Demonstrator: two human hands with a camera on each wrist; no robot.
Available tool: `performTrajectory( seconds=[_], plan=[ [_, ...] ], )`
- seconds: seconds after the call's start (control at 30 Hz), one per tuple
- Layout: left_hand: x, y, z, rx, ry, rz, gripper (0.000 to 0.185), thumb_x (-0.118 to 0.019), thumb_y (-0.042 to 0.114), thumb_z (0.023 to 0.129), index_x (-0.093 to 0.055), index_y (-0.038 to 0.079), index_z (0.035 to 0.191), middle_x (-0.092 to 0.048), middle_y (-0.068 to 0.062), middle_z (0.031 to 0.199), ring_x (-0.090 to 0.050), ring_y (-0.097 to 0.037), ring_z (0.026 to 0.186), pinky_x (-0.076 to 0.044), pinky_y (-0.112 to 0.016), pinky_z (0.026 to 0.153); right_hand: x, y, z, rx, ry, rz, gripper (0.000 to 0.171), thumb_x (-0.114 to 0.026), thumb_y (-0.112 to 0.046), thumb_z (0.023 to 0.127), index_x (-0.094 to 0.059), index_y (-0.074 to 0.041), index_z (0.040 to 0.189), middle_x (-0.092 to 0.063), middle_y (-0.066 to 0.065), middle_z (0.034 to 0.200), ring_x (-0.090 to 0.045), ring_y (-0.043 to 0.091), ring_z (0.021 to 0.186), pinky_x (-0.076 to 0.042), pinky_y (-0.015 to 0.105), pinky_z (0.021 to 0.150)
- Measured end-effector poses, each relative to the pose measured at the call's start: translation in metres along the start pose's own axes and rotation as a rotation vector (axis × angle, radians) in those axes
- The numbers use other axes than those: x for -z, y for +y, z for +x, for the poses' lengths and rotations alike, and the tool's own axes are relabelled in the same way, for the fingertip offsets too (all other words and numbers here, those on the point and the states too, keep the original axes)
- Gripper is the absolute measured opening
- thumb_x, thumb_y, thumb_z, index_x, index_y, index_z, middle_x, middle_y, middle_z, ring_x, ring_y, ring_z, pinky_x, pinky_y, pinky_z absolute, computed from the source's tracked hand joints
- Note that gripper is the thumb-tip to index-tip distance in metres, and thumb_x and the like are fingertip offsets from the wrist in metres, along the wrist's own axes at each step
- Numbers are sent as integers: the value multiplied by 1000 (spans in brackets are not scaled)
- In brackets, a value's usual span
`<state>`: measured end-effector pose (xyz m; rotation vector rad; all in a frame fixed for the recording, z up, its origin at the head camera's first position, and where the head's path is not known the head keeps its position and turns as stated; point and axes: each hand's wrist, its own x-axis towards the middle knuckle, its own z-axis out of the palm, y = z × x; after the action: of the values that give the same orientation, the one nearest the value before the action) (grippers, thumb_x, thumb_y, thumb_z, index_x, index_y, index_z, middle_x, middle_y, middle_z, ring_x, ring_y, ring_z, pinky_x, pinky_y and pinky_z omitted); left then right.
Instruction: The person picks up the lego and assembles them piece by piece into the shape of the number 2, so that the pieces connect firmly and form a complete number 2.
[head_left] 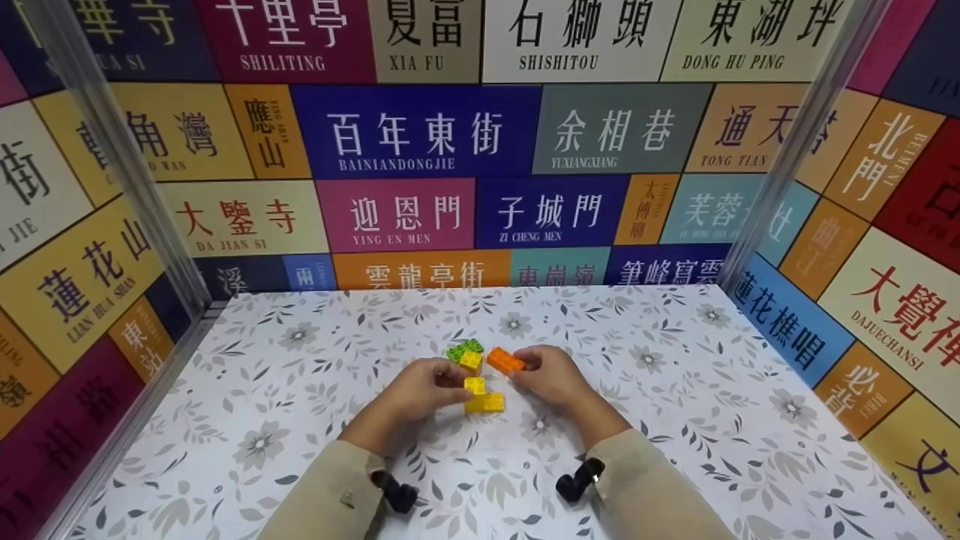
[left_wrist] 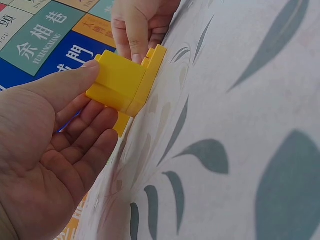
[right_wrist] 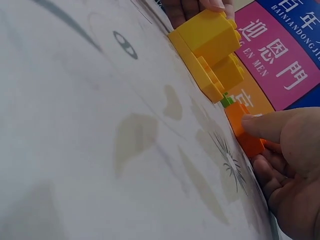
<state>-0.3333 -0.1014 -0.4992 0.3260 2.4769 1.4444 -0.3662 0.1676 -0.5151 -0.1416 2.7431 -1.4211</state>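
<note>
My left hand is gripping the yellow brick stack; my right hand is pinching the orange brick. Misaligned studs could be tipping the stack.

Your left hand pinches the yellow block stack between thumb and curled fingers, the stack standing on the floral table. Your right hand reaches in just behind it, a finger touching its top edge.
</note>
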Motion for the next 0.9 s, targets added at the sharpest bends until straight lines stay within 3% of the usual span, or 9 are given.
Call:
performTrajectory(
  seconds=[0.27,0.57,0.9],
  plan=[
    [0,2,-1,-11,1,-2,24,-88,28,91,-78,24,112,-77,3,111,-70,-17,105,-59,-36,99,6,-4,0,-23,-4,10,36,-82,-18,93,-77,-15,128,-77,3,114,-67,20,105,-57,38,97],
    [-1,1,-2,-52,-7,-7,24,-86,24,92,-79,22,115,-77,1,112,-71,-17,105,-60,-36,97,16,-16,-5,-42,-39,138,40,-84,-15,89,-76,-17,129,-77,5,118,-69,21,108,-61,35,94],
    [0,2,-3,-58,-2,-27,23,-86,24,92,-78,21,114,-77,2,114,-71,-16,105,-59,-37,99,23,-29,-12,47,-84,111,38,-81,-14,92,-77,-17,129,-77,6,116,-69,21,105,-60,34,93]
  ],
)
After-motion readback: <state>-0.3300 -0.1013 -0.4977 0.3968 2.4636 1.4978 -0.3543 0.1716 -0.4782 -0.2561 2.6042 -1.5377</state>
